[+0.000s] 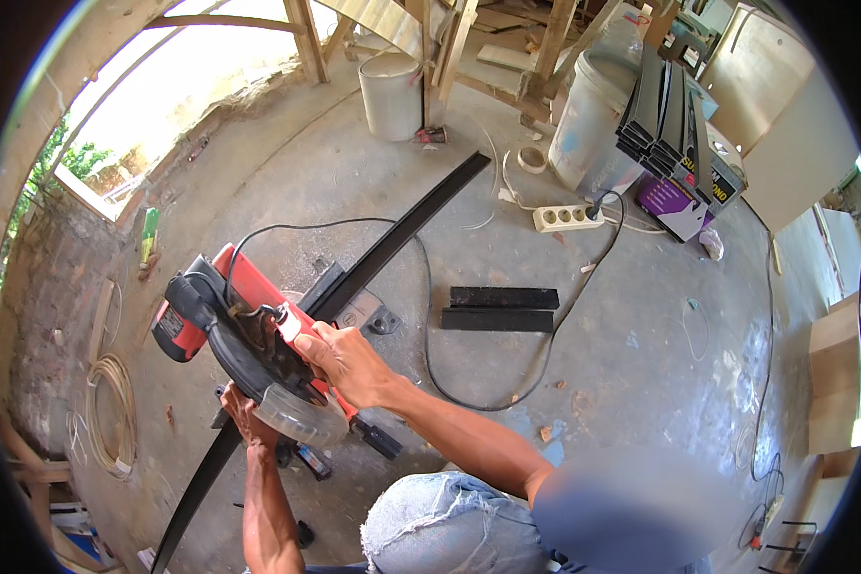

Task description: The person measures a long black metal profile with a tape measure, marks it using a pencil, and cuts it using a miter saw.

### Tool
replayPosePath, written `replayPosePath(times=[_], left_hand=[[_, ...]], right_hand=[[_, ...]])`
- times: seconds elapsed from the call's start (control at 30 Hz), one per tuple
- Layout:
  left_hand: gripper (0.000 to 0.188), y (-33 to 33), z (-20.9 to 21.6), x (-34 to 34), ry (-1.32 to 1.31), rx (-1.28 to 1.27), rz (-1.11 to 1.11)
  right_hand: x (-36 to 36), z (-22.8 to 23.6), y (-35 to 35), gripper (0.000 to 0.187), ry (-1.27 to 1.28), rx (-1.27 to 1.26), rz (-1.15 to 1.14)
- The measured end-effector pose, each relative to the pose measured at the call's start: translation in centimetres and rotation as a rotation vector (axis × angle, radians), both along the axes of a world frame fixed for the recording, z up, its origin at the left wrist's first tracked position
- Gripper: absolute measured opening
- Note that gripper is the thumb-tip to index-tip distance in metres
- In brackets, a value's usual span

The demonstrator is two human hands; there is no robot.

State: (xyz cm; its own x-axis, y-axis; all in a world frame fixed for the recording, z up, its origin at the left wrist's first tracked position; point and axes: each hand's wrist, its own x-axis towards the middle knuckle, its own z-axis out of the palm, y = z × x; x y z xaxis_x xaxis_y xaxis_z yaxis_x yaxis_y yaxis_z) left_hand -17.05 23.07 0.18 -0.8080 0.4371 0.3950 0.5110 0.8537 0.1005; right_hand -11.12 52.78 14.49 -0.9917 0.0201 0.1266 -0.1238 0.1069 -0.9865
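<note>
A right hand (344, 364) closes around a red part of a power saw (234, 349) on a concrete floor, while the left hand (249, 418) sits lower, just beside the clear guard (301, 418) — whether it grips or merely steadies cannot be told. A long black strip (402, 230) crosses beneath the saw, from well beyond the right hand to the lower left of the left hand. The chief danger lies there: should the blade spin, a slip could bring the left fingers too close. A poorly clamped strip could jerk or twist, its long ends adding leverage. Beyond the right forearm, a cord (493, 409) loops toward a socket block (568, 218) — a possible snag should the saw be shifted.
</note>
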Motion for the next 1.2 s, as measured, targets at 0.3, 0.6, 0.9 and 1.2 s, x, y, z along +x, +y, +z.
replayPosePath(times=[0.3,0.6,0.9,1.2], left_hand=[[0.048,-1.5,-1.3,-0.8,-0.260,0.062,0.032],[0.051,-1.8,-0.7,-0.2,-0.115,-0.066,0.092],[0.035,0.3,1.5,0.8,-0.094,-0.026,0.068],[0.044,-2.2,5.5,-0.1,-0.237,-0.306,-0.093]], right_hand=[[-5.6,4.8,-1.5,0.069,0.255,0.186,-0.099],[-15.5,14.9,-2.5,0.056,-0.219,0.182,0.106],[-23.8,14.0,-3.9,0.049,-0.129,0.130,0.103],[-23.9,14.6,-3.2,0.046,-0.151,-0.054,0.126]])
